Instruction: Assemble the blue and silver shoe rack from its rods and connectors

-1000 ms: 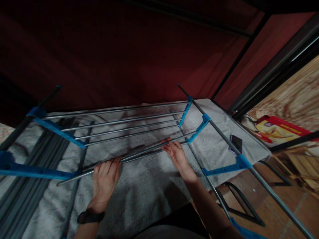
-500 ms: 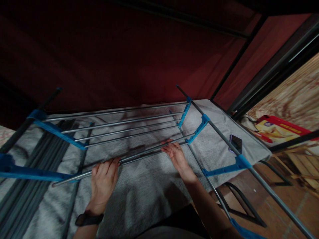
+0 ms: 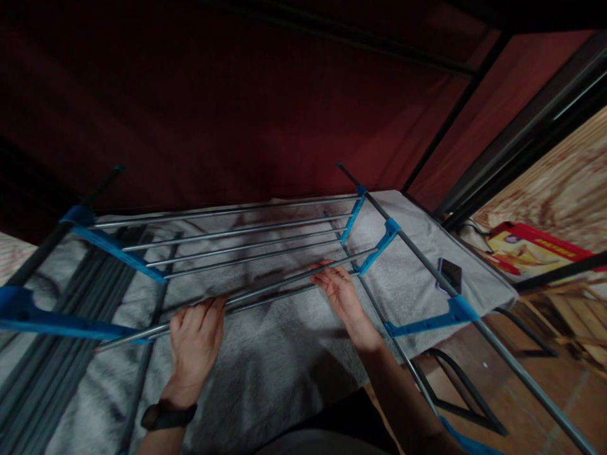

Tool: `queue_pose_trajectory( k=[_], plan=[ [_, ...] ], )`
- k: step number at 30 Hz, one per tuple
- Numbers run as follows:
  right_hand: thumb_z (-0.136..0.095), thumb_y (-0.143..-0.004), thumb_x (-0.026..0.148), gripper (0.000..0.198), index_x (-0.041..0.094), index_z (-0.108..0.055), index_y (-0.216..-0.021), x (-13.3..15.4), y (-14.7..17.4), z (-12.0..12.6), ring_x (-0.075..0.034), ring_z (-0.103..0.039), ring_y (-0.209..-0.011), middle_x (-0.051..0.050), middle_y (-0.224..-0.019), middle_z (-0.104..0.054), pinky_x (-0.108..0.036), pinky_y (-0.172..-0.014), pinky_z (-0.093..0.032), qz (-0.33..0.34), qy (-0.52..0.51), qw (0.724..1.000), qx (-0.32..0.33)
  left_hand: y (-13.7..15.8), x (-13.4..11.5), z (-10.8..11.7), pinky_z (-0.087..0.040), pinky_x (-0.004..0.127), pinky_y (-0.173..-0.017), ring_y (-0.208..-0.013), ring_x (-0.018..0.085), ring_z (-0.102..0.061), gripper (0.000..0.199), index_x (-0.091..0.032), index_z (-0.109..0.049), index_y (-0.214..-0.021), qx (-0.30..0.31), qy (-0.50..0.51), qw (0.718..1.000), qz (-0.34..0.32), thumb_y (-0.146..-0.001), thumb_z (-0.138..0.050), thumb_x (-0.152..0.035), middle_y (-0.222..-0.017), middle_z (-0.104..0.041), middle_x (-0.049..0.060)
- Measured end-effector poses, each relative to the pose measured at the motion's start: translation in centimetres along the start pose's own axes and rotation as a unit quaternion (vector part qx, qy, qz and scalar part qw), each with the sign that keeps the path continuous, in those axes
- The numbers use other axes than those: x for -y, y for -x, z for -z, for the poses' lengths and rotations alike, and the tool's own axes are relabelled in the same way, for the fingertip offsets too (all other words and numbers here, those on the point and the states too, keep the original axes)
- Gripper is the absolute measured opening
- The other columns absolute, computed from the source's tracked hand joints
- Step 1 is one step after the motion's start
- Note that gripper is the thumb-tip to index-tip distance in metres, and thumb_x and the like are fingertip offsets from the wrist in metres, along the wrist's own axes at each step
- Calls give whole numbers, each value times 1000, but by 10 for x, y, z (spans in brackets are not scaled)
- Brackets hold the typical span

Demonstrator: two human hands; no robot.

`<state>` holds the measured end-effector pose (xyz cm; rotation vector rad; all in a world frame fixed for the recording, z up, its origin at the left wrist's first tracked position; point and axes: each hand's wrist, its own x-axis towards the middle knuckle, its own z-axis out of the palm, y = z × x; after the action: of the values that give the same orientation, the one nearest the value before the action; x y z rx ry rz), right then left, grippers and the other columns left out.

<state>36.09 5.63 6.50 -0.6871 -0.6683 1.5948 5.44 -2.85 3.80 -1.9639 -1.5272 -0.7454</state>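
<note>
A loose grey metal tube (image 3: 272, 285) slants across the middle of a half-built rack. My left hand (image 3: 198, 330), with a dark watch band on the wrist, is closed over the tube left of its middle. Toward its right end, my right hand (image 3: 336, 284) pinches the tube with thumb and fingers. The tube's right end lies close to a blue plastic bracket (image 3: 377, 249); whether it is seated there I cannot tell. Its left end sticks out past another blue bracket (image 3: 76, 328). Just below it runs a second tube (image 3: 270, 300), fixed between the brackets.
Several tubes form a finished shelf (image 3: 251, 240) at the back. A bundle of dark tubes (image 3: 71, 328) lies at left on the grey blanket (image 3: 279, 366). At right are a phone (image 3: 449, 276), a side pole (image 3: 427, 262) and a red and yellow box (image 3: 535, 249).
The loose tube has shifted slightly, its right end rising a little and moving right toward the bracket. Both hands keep hold of it.
</note>
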Motion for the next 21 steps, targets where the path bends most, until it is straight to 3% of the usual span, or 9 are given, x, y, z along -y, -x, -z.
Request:
queue_pose_trajectory(
  k=[10, 21],
  plan=[
    [-80, -77, 28, 19, 22, -69, -91, 0, 2, -1, -18, -73, -80, -4, -96, -78, -36, -85, -59, 3, 4, 1000, -2, -1, -1, 2, -37, 38, -81, -79, 23, -58, 38, -19, -60, -132, -9, -7, 1000, -8, -94, -55, -20, -93, -70, 8],
    [-79, -79, 29, 14, 24, -68, -87, -19, 0, 16, -18, -72, -86, -2, -97, -77, -37, -90, -58, -14, 2, 1000, -7, 6, 0, -1, -38, 38, -80, -80, 23, -59, 36, -17, -60, -129, 19, -6, 1000, -15, -94, -52, -19, -96, -71, 9]
  ],
)
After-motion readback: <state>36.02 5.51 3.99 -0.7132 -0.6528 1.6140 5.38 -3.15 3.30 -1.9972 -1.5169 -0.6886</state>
